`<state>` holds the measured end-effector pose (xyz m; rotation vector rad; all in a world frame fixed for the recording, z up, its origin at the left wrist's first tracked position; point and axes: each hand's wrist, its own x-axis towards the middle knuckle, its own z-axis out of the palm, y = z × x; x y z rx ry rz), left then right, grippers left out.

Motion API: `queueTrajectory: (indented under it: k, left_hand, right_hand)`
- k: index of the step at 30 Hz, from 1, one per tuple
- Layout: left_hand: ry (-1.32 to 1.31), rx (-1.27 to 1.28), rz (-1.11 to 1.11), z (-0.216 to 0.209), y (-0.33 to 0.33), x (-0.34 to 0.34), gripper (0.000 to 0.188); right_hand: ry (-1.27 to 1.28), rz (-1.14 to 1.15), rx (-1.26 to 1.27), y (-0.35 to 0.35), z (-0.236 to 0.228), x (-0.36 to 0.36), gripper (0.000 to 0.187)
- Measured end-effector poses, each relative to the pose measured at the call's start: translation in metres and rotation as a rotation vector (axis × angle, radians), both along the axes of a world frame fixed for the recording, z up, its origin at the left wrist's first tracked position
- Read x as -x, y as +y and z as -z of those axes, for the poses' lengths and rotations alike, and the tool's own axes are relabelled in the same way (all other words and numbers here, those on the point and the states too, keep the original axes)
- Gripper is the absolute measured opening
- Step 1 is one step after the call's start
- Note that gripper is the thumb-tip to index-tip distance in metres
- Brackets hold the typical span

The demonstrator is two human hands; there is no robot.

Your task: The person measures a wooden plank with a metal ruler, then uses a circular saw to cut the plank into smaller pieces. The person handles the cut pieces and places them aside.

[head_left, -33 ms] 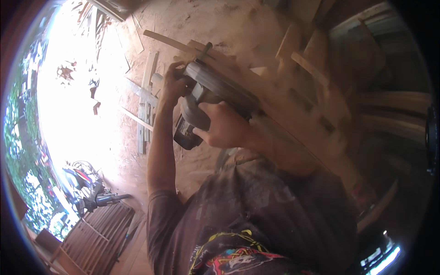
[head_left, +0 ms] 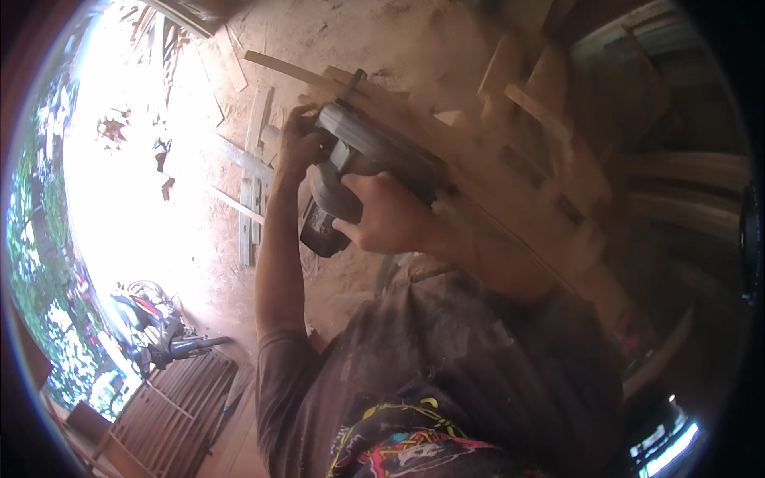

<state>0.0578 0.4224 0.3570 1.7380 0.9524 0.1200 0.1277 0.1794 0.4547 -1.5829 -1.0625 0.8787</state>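
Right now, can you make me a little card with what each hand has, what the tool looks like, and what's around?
Left hand: on the left end of the power tool
Right hand: around the tool's handle
Tool colours: grey and black
Wood: a long strip poking out past the tool, upper left
Shirt: dark, with a colourful print
Lower left: a motorbike
Air: hazy, brownish

A dark brownish short-sleeved T-shirt (head_left: 446, 342) bears pale, faded marks and a yellow, red, turquoise and white print (head_left: 422, 452); left hand (head_left: 300, 147) and right hand (head_left: 389, 213) are bare.
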Motion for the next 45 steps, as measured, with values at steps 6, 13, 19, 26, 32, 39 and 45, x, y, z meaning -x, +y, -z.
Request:
queueTrajectory:
  k: [6,13,19,26,32,39,45]
  left_hand:
    - [-0.044,-0.036,0.05,-0.021,0.003,-0.005,0.061]
    - [-0.02,-0.127,0.083,-0.02,0.014,-0.005,0.05]
    - [0.023,-0.176,0.098,-0.008,0.03,-0.004,0.044]
    - [0.001,-0.12,0.058,-0.003,0.039,-0.001,0.047]
    - [-0.018,-0.093,0.05,-0.005,0.045,0.004,0.046]
    - [-0.046,0.003,0.024,-0.022,0.039,0.001,0.042]
    - [-0.021,-0.033,0.025,-0.014,0.054,0.002,0.041]
  right_hand:
    - [0.003,0.005,0.024,0.009,-0.01,-0.001,0.036]
    - [0.06,-0.033,0.09,0.019,-0.015,-0.005,0.028]
    - [0.061,-0.021,0.078,0.023,-0.011,-0.002,0.03]
    - [0.046,-0.041,0.083,0.029,-0.011,-0.003,0.036]
    - [0.029,-0.036,0.047,0.037,-0.002,0.002,0.035]
    - [0.053,-0.057,0.044,0.047,0.001,0.001,0.031]
    - [0.046,-0.051,0.062,0.057,0.001,0.002,0.03]
